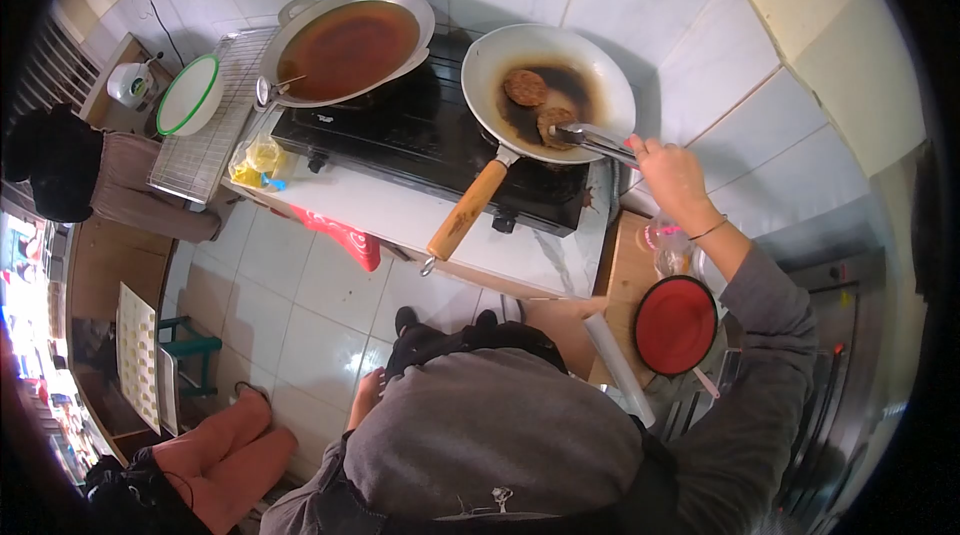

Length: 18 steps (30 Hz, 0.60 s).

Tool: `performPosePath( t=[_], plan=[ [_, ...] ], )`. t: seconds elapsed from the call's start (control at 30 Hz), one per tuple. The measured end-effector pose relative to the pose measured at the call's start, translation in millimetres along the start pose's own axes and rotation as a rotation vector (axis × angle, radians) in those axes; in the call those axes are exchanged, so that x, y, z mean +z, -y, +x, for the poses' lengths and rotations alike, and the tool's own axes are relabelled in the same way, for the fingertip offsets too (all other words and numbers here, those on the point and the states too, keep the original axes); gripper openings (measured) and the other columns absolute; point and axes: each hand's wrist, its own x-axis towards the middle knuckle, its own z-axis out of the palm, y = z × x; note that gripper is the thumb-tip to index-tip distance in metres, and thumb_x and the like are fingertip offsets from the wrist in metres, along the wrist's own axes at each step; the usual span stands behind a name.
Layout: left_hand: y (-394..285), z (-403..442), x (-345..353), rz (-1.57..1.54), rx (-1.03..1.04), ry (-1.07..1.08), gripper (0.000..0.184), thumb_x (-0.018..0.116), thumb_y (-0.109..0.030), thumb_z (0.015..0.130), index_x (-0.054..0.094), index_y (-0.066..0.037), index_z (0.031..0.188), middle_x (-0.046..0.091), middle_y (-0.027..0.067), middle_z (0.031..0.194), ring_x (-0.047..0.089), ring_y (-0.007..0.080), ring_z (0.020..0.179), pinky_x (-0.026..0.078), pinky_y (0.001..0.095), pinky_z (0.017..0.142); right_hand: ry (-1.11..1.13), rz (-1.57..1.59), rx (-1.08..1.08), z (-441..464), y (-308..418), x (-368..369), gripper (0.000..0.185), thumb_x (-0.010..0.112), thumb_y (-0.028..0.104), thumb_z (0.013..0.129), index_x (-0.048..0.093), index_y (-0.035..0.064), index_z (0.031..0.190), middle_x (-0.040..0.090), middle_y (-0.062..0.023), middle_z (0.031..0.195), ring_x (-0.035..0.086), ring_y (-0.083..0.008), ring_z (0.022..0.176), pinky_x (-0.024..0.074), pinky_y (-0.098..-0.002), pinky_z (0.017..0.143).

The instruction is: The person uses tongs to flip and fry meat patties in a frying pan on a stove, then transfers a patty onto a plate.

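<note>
My right hand [662, 171] is closed on metal tongs [600, 143], whose tips touch the lower of two browned patties [555, 126] in a white frying pan [482, 87]. The other patty [525, 88] lies up and to the left of it, in brownish oil. The pan sits on the right burner of a black stove [420, 157], and its wooden handle [468, 210] points toward me. My left hand [367, 396] hangs low beside my body, away from the stove, with its fingers partly hidden.
A wide pan of reddish-brown liquid [355, 47] stands on the left burner. Left of it are a wire rack [185, 167] and a green-rimmed bowl [191, 97]. A red round pan [675, 325] lies at right. Two other people [150, 175] [225, 450] are at left.
</note>
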Motion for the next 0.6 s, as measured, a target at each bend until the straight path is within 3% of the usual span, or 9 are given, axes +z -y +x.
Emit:
performPosePath(
  t=[0.6],
  plan=[
    [2,11,8,-0.029,0.006,0.038,0.038,0.05,-0.025,0.079,0.046,-0.005,0.111,0.054,0.0087,0.102,0.052,0.0207,0.088,0.039,0.0364,0.077,-0.049,0.07,0.043,5,-2,-5,0.03,0.049,0.006,0.072,0.053,0.0033,0.102,0.053,-0.0069,0.069,0.056,-0.0197,0.056,0.0456,-0.0296,0.046]
  ],
)
